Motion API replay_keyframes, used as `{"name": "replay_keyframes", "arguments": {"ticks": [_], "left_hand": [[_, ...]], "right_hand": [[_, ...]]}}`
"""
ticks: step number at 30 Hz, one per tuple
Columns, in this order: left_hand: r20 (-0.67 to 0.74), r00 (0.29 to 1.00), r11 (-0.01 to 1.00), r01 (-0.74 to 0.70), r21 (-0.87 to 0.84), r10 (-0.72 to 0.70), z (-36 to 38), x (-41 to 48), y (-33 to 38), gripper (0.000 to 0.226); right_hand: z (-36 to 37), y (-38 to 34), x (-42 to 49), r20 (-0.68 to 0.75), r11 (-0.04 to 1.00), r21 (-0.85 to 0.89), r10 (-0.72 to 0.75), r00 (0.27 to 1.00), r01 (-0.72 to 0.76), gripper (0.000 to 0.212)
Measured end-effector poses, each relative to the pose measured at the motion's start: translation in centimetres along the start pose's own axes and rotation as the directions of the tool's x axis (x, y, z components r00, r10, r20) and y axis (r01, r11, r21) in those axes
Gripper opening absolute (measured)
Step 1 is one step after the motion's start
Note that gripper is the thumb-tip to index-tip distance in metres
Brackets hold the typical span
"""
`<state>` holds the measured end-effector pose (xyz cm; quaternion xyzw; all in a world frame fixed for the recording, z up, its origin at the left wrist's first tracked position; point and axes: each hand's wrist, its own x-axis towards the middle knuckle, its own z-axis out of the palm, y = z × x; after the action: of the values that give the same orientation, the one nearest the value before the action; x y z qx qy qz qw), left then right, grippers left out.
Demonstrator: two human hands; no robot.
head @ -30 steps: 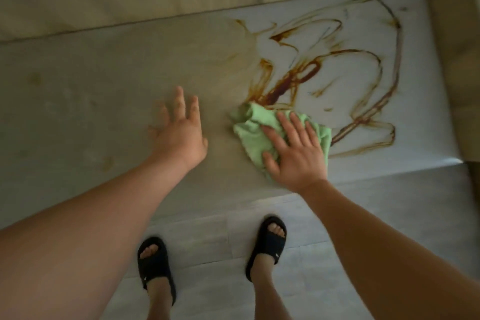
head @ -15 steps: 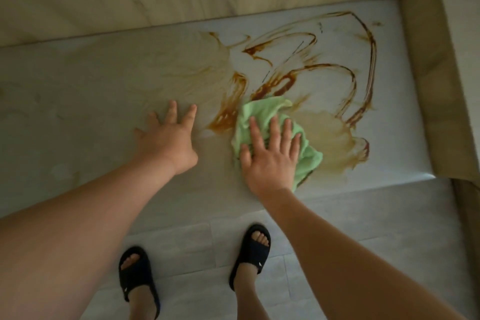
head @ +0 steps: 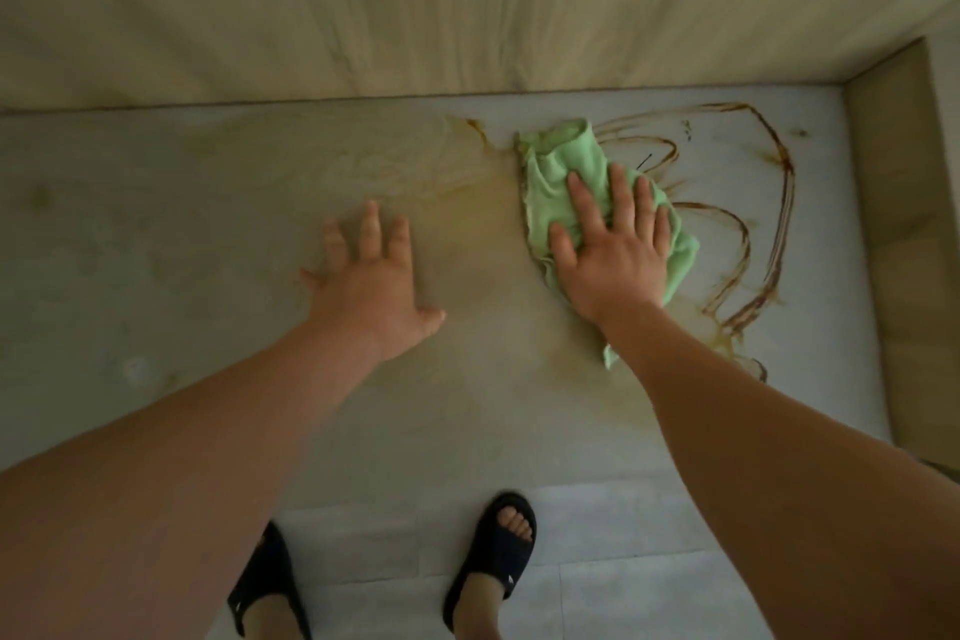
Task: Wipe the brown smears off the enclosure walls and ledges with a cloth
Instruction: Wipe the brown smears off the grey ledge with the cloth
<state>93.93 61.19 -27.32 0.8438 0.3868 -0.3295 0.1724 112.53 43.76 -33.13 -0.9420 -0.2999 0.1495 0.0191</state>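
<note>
Green cloth [head: 558, 172], crumpled, lies on the pale ledge [head: 156, 234] in its right half, well short of the back wall [head: 415, 5]. Its top edge sits near the back of the ledge; one corner trails toward the front under the right wrist.

Right hand [head: 613, 255]: palm down on the cloth, fingers [head: 621, 192] straight and spread wide, pressing the fabric flat. No curl round it, no pinch.

Left hand [head: 371, 286]: palm flat on bare ledge to the left of the cloth, apart from it. Fingers [head: 371, 234] spread, thumb out to the side, holding nothing.

Brown smears [head: 787, 203]: thin dark looping lines right of the cloth, arcing from near the back wall toward the ledge's front edge and stopping short of the side wall [head: 883, 234]. Some lines run up to the cloth's right edge.

Yellowish haze [head: 467, 192] covers the ledge left of the cloth and between the two hands; faint, blurred outline.

Grey tiled floor [head: 623, 525] in front of the ledge. Two feet in black sandals [head: 493, 551] stand on it.
</note>
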Motion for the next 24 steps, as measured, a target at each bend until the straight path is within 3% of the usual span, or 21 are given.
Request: {"name": "replay_keyframes", "arguments": {"ticks": [4, 9, 15, 20, 24], "left_hand": [[0.081, 0.996, 1.0, 0.023, 0.02, -0.024, 0.4, 1.5, 1.3, 0.148], [0.114, 0.985, 0.991, 0.121, 0.065, -0.127, 1.0, 2.8, 3.1, 0.152], [0.166, 0.961, 0.973, 0.207, 0.102, -0.222, 0.4, 3.3, 4.6, 0.156], [0.106, 0.978, 0.981, 0.169, 0.094, -0.179, 0.4, 1.1, 5.1, 0.144], [0.101, 0.994, 0.987, -0.045, 0.151, 0.03, -0.6, 0.7, 8.8, 0.134]], "right_hand": [[0.1, -3.7, 1.5, 0.034, 0.998, 0.056, 0.033, 0.999, -0.035, 0.065], [0.0, -7.7, 5.0, 0.037, 0.951, -0.037, -0.307, 0.951, 0.308, 0.064], [-0.8, -6.5, 8.0, 0.048, 0.854, -0.066, -0.515, 0.856, 0.517, 0.066], [-1.8, 0.1, 9.4, 0.009, 0.923, -0.055, -0.381, 0.924, 0.381, 0.065], [-3.2, 6.9, 9.5, -0.012, 0.962, -0.039, -0.269, 0.963, 0.269, 0.066]]}}
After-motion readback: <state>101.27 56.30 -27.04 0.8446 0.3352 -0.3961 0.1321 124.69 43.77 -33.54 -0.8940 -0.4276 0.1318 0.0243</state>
